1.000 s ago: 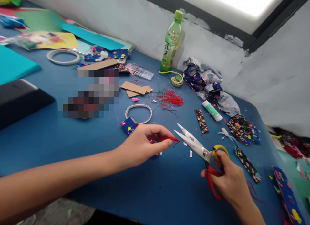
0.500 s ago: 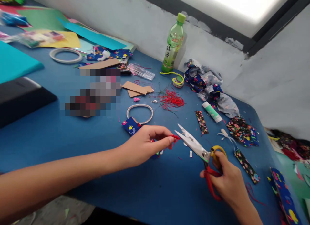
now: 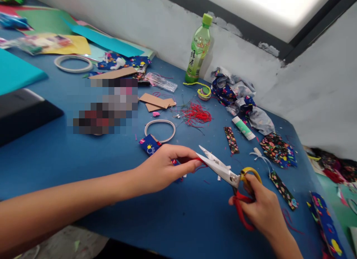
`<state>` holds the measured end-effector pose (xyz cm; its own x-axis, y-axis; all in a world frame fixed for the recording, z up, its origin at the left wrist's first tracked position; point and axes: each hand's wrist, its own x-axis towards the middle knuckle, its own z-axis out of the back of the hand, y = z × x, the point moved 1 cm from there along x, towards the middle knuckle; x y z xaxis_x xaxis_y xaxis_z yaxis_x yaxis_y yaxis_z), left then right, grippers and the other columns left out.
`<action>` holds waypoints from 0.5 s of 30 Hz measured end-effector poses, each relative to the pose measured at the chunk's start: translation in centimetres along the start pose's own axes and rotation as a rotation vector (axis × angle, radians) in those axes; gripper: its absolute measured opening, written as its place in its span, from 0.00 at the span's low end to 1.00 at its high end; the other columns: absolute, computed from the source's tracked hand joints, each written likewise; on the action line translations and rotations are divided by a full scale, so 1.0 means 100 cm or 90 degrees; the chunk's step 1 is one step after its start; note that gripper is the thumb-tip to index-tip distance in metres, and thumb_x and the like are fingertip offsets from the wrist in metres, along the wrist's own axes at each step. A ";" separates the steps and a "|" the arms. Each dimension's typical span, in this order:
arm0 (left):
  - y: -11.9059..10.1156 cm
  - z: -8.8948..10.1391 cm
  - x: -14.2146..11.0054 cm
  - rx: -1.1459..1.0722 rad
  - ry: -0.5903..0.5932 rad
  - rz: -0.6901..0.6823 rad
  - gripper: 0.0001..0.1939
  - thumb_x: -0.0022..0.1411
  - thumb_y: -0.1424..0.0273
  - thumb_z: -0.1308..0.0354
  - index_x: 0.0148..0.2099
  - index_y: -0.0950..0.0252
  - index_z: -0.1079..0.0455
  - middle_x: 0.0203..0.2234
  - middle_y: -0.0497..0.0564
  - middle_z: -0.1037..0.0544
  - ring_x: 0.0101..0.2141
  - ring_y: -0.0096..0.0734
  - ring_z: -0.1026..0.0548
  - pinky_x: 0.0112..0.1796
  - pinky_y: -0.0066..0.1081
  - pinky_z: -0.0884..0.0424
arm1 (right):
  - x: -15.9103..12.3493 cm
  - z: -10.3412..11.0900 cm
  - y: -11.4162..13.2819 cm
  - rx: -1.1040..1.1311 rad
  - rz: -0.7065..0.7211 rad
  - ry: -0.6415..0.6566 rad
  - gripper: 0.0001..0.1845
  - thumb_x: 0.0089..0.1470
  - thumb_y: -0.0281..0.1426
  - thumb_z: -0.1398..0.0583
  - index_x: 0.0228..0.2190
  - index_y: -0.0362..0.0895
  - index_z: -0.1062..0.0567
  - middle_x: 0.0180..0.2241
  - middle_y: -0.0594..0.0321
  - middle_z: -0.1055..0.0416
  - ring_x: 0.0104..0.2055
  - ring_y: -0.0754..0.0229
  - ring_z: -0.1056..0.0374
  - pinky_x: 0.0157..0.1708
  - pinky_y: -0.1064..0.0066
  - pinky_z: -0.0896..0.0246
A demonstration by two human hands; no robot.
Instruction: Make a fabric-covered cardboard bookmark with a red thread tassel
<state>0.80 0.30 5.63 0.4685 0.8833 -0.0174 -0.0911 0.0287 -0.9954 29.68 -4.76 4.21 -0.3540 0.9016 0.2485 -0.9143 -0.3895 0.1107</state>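
Between the thumb and fingers of my left hand [image 3: 170, 164] is pinched a bit of red thread [image 3: 203, 163], its end poking out to the right. My right hand [image 3: 262, 203] grips scissors [image 3: 221, 169] with one yellow and one red handle. The blades are slightly parted, their tips at the thread beside my left fingertips. Behind my left hand lies blue patterned fabric [image 3: 149, 144], partly hidden by it, with a white tape ring [image 3: 145, 130] just beyond. A tangle of red threads [image 3: 198, 114] rests farther back on the blue table.
A green tea bottle [image 3: 198, 50] stands by the wall. Crumpled fabric [image 3: 259, 117], a glue stick [image 3: 243, 128] and a floral strip [image 3: 283, 190] lie to the right. Cardboard strips [image 3: 156, 101] are mid-table; a black box-like object [image 3: 25, 114] sits at left.
The scissors have moved left, bringing their blades from beside the red thread to right at it by my left fingertips. My left hand has barely moved.
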 end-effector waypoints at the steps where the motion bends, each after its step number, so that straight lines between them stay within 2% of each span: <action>1: 0.000 0.000 0.000 -0.001 -0.004 -0.012 0.11 0.62 0.67 0.45 0.36 0.68 0.23 0.25 0.49 0.25 0.26 0.25 0.31 0.25 0.22 0.33 | 0.000 0.000 0.001 0.006 -0.001 0.002 0.24 0.45 0.39 0.37 0.44 0.43 0.31 0.26 0.63 0.24 0.23 0.57 0.27 0.23 0.72 0.34; 5: 0.000 0.000 0.000 -0.012 -0.026 -0.048 0.11 0.61 0.68 0.44 0.37 0.67 0.22 0.24 0.50 0.23 0.25 0.25 0.30 0.25 0.22 0.32 | 0.001 -0.001 0.004 0.046 -0.022 0.027 0.22 0.45 0.37 0.39 0.43 0.44 0.30 0.25 0.64 0.24 0.22 0.59 0.28 0.23 0.73 0.34; 9: 0.001 -0.001 0.000 -0.030 -0.045 -0.037 0.10 0.59 0.67 0.42 0.35 0.67 0.22 0.21 0.49 0.25 0.21 0.23 0.33 0.21 0.21 0.36 | 0.002 0.000 0.007 0.084 -0.020 0.050 0.19 0.46 0.35 0.40 0.42 0.43 0.31 0.23 0.68 0.27 0.20 0.62 0.31 0.21 0.75 0.36; 15: -0.001 -0.001 -0.001 -0.014 -0.054 -0.045 0.10 0.58 0.68 0.42 0.34 0.69 0.22 0.19 0.48 0.27 0.20 0.22 0.33 0.20 0.21 0.37 | 0.002 0.001 0.006 0.102 -0.012 0.027 0.19 0.44 0.36 0.38 0.40 0.44 0.31 0.21 0.70 0.29 0.18 0.63 0.34 0.20 0.75 0.37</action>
<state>0.84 0.16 5.69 0.3976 0.9156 0.0600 -0.0412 0.0832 -0.9957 29.09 -4.86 4.46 -0.3484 0.9148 0.2044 -0.8792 -0.3945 0.2671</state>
